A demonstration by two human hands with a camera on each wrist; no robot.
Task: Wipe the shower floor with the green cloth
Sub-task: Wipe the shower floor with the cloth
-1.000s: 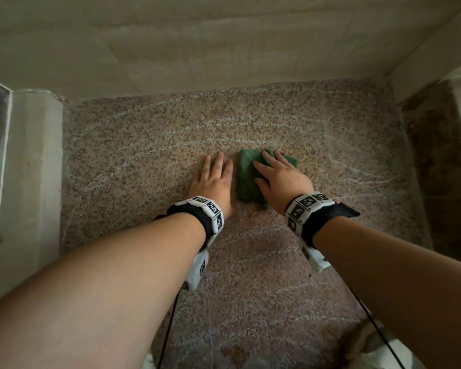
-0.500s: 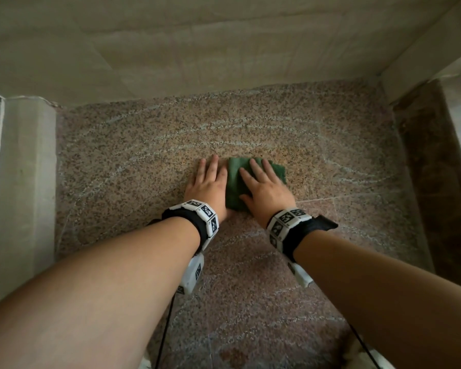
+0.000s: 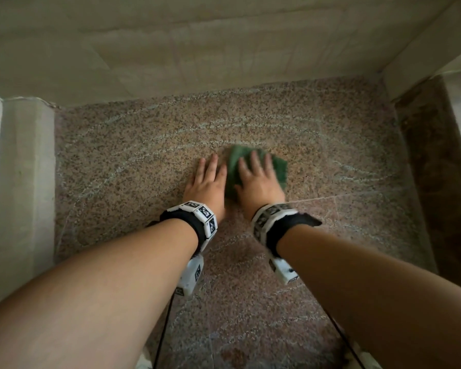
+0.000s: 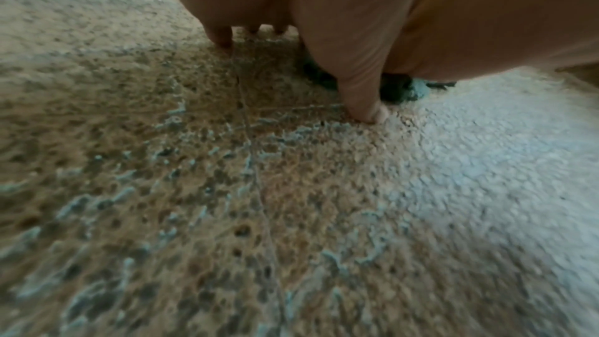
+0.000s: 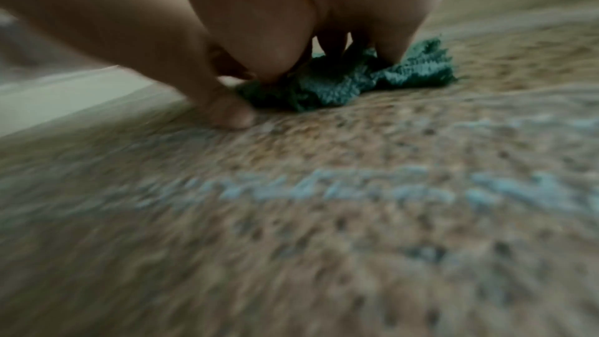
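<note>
We have our right hand (image 3: 258, 179) flat on the green cloth (image 3: 277, 166), fingers straight and a little spread, pressing it down onto the speckled shower floor (image 3: 144, 145) near the middle; nothing is curled round the fabric, it is simply held under the palm and fingers. In the right wrist view the cloth (image 5: 353, 78) lies bunched and folded under the palm, with one corner sticking out to the side. Our left hand (image 3: 208, 182) lies just beside it, fingers straight and flat on the bare stone, holding nothing (it looks to be bracing our weight). In the left wrist view its thumb tip is planted on the stone with a dark edge of the cloth (image 4: 402, 89) showing just beyond it. As for progress, pale curved streaks arc across the far half of the floor and out toward both sides, which we read as wet wipe marks, so much of the back and centre seems covered. The nearer stretch under our forearms shows fainter marks and a reddish stain (image 3: 232, 355) at the bottom edge, and the strips along the side walls look less worked; we judge these are what is left.
</note>
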